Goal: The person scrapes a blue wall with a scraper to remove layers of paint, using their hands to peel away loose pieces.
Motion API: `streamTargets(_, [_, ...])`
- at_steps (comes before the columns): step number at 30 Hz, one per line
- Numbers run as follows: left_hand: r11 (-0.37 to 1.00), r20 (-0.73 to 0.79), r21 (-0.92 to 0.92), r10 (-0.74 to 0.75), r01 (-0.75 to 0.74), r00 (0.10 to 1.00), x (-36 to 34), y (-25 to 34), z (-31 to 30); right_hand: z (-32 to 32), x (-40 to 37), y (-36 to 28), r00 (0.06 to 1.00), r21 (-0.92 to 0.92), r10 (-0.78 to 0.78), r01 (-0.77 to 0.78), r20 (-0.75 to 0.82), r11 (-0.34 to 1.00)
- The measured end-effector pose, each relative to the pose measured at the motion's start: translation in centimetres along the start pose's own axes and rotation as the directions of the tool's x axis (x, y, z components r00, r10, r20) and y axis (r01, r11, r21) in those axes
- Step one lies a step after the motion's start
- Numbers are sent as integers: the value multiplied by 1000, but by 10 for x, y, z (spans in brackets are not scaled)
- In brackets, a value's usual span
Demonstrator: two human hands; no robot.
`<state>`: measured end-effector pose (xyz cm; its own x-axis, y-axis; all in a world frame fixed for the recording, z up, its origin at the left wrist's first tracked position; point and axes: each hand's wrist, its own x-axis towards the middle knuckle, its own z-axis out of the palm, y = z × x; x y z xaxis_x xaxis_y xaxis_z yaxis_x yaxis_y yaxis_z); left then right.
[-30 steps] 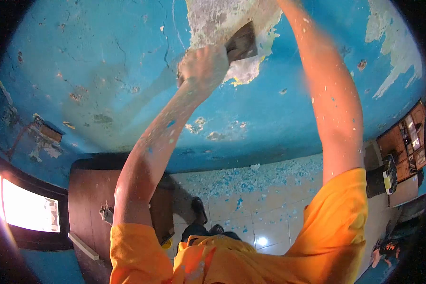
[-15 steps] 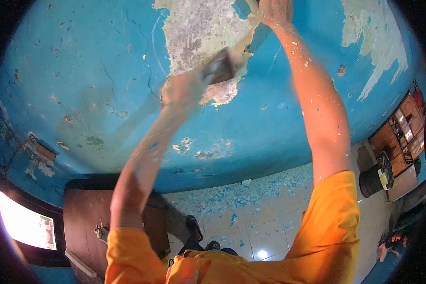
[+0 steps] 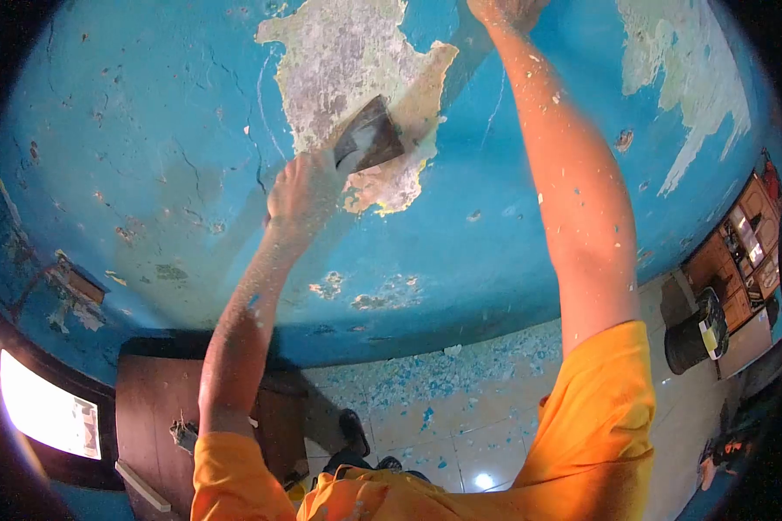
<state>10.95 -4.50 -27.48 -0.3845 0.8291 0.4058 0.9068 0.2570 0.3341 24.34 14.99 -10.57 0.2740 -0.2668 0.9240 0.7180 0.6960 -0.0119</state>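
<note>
Blue flaking painted wall is touched by a dark flat metal scraper, clamped in the grip of the left hand; the grip of the right hand can't be told.

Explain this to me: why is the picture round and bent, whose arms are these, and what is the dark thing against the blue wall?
No machine here. A person wears one camera on the head; its wide lens bends the picture into a circle. Both bare arms are that person's own. The left hand grips a scraper, its dark blade against the blue wall at the edge of a bare patch where paint is gone. The right hand reaches up to the wall at the picture's top edge; it is cut off, so its grip cannot be told. Below, paint flakes litter the tiled floor, and a brown wooden surface stands lower left.
</note>
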Motion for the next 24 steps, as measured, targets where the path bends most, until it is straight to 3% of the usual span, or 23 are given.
streamTargets(2, [998, 47, -61, 13, -10, 999, -4, 10, -12, -3, -3, 0, 999, -1, 23, -23, 30, 1000])
streamTargets(3, [989, -113, -39, 140, -145, 984, 14, 14, 13, -2, -3, 2, 999, -2, 11, -11, 34, 1000])
streamTargets(5, [969, -53, 159, 199, -188, 979, 43, 49, 22, -2, -5, 3, 999, 22, -2, 2, 35, 1000])
streamTargets(8, [948, -70, 179, 278, -262, 958, 27, 60, 17, -1, -5, 3, 1000, 5, 6, -6, 24, 1000])
streamTargets(9, [983, -90, 114, 155, -144, 984, 23, 48, 17, -4, -6, 3, 1000, 11, -2, 1, 28, 1000])
streamTargets(10, [984, -99, 111, 149, -138, 984, 20, 28, 11, -4, -6, 2, 1000, 31, -5, 5, 15, 1000])
streamTargets(12, [998, -82, -57, 2, -7, 997, 2, 8, -17, -2, -2, 4, 1000, 40, 2, -2, -12, 999])
streamTargets(18, [995, -168, 30, 101, -98, 981, 29, 48, -3, -6, -6, 2, 1000, 49, 20, -20, 13, 999])
streamTargets(21, [989, -109, 1, 145, -145, 983, 9, 37, -20, -8, -5, -2, 1000, 26, -2, 1, 9, 1000])
streamTargets(24, [992, -249, 65, 118, -105, 961, 26, 1, 6, -6, -3, -1, 1000, 36, -6, 6, 7, 999])
